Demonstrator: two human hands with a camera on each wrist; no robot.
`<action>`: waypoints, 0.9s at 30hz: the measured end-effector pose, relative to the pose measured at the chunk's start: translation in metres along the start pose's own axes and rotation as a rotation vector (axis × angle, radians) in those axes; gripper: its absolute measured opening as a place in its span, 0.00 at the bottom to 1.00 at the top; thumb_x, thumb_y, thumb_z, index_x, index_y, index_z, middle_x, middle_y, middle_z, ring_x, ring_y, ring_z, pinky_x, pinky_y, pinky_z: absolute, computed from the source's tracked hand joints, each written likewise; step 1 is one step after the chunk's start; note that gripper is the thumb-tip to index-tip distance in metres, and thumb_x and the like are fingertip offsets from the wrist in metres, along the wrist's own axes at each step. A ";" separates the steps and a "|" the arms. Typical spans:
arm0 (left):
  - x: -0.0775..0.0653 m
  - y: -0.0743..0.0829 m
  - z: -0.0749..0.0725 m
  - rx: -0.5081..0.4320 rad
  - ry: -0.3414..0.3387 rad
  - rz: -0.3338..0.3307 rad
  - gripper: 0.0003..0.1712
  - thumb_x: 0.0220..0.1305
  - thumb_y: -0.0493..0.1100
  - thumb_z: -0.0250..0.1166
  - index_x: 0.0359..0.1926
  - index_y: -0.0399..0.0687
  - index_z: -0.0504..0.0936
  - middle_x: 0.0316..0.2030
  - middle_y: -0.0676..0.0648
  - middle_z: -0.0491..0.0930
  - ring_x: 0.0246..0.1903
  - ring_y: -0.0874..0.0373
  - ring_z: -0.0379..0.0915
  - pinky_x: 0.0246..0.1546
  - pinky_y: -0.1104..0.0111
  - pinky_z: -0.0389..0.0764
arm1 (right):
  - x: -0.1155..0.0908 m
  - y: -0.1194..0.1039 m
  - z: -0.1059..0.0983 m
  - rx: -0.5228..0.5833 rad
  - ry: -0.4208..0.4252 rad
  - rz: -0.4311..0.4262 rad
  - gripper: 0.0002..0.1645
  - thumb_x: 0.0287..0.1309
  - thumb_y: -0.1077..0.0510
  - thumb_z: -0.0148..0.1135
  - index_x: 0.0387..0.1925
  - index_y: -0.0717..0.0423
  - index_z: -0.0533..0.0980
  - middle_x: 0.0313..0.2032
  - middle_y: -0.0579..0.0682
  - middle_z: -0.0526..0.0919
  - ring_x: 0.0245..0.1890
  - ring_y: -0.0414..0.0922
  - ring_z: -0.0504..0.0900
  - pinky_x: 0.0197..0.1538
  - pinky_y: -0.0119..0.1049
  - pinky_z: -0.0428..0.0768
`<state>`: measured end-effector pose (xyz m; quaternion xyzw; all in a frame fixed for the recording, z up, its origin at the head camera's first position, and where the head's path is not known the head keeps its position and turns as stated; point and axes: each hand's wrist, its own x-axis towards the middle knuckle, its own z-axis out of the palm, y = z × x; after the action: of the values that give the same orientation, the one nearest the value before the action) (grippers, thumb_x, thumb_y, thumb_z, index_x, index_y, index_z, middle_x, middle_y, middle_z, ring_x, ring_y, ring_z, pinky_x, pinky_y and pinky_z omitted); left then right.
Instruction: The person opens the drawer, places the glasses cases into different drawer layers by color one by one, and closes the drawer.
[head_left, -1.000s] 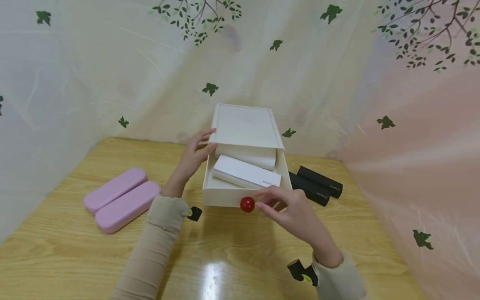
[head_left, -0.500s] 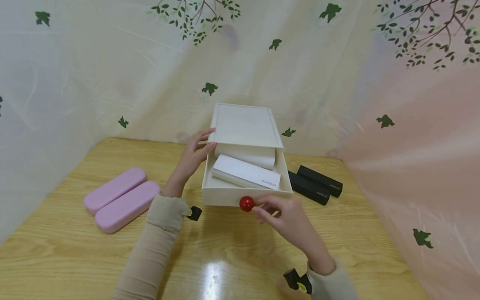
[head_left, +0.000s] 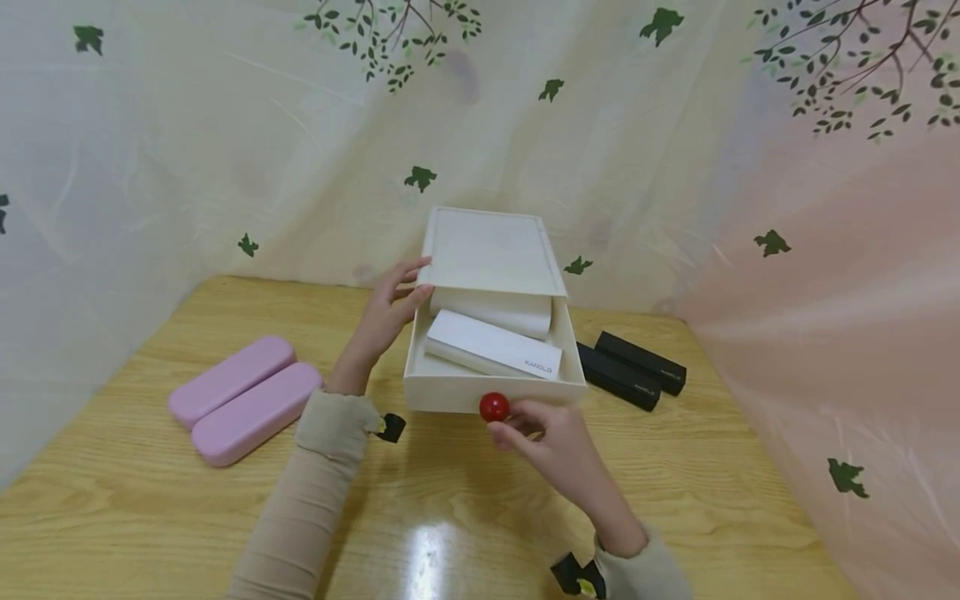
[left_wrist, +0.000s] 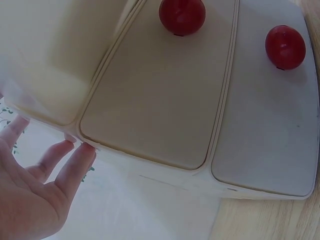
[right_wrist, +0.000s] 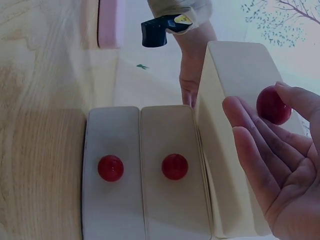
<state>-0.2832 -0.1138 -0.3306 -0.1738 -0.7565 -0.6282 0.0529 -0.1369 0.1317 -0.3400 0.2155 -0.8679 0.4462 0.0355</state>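
Observation:
A cream cabinet [head_left: 487, 250] with drawers stands mid-table, its top drawer [head_left: 442, 394] pulled out. Inside lies a white box with dark lettering [head_left: 491, 343], with a white curved-edge object [head_left: 495, 307] behind it, partly under the cabinet's top. My left hand [head_left: 377, 327] rests its fingertips against the cabinet's left side, fingers spread. My right hand [head_left: 551, 446] is at the drawer's red knob [head_left: 493, 407], with thumb and index finger on it. In the right wrist view the other fingers [right_wrist: 250, 150] extend loosely beside the knob.
Below, two closed drawers carry red knobs, a middle one [right_wrist: 175, 166] and a bottom one [right_wrist: 110, 168]. Two pink cases [head_left: 255, 412] lie on the table's left side. Two black boxes [head_left: 637, 367] lie to the right of the cabinet. A patterned curtain [head_left: 315, 150] hangs behind.
My right hand has slid left and toward me, from the drawer's front edge beside the knob to around the knob. The left hand, drawer and white box stay as they were.

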 end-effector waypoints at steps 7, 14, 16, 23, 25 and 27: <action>0.000 0.003 0.001 -0.002 0.014 -0.022 0.28 0.71 0.48 0.55 0.70 0.55 0.65 0.67 0.37 0.59 0.62 0.38 0.63 0.55 0.42 0.74 | -0.001 0.000 0.003 0.131 0.024 0.037 0.15 0.61 0.54 0.64 0.40 0.63 0.82 0.31 0.56 0.88 0.29 0.42 0.88 0.28 0.31 0.84; -0.001 0.004 0.001 -0.008 0.013 -0.037 0.28 0.71 0.49 0.56 0.70 0.55 0.65 0.67 0.37 0.59 0.62 0.38 0.63 0.55 0.42 0.74 | -0.002 -0.003 0.007 0.270 0.094 0.129 0.15 0.61 0.55 0.64 0.40 0.64 0.82 0.32 0.61 0.88 0.30 0.39 0.88 0.29 0.34 0.85; 0.000 0.003 0.001 -0.006 0.013 -0.039 0.28 0.71 0.49 0.56 0.70 0.56 0.65 0.67 0.37 0.59 0.62 0.39 0.63 0.55 0.42 0.74 | -0.002 -0.004 0.009 0.304 0.121 0.148 0.15 0.61 0.56 0.64 0.40 0.66 0.81 0.32 0.62 0.88 0.29 0.39 0.88 0.29 0.34 0.85; 0.000 0.002 0.001 -0.010 0.009 -0.040 0.28 0.71 0.51 0.55 0.69 0.58 0.65 0.67 0.38 0.58 0.63 0.39 0.63 0.57 0.42 0.73 | -0.003 -0.007 0.018 0.387 0.198 0.195 0.13 0.61 0.58 0.63 0.39 0.67 0.80 0.33 0.65 0.87 0.29 0.38 0.87 0.29 0.35 0.85; 0.000 0.002 0.001 -0.012 0.009 -0.039 0.28 0.71 0.50 0.55 0.69 0.58 0.65 0.68 0.38 0.58 0.63 0.39 0.62 0.56 0.42 0.73 | -0.002 -0.006 0.021 0.430 0.214 0.217 0.13 0.62 0.59 0.62 0.40 0.68 0.80 0.34 0.66 0.87 0.29 0.38 0.87 0.30 0.35 0.85; 0.000 0.002 0.000 -0.010 0.009 -0.039 0.28 0.71 0.50 0.55 0.70 0.57 0.65 0.68 0.38 0.58 0.63 0.39 0.62 0.56 0.42 0.73 | -0.002 -0.005 0.025 0.480 0.233 0.243 0.13 0.63 0.59 0.61 0.41 0.69 0.79 0.35 0.66 0.86 0.29 0.39 0.88 0.30 0.35 0.85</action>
<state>-0.2821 -0.1131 -0.3290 -0.1563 -0.7563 -0.6338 0.0433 -0.1300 0.1101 -0.3513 0.0596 -0.7471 0.6614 0.0292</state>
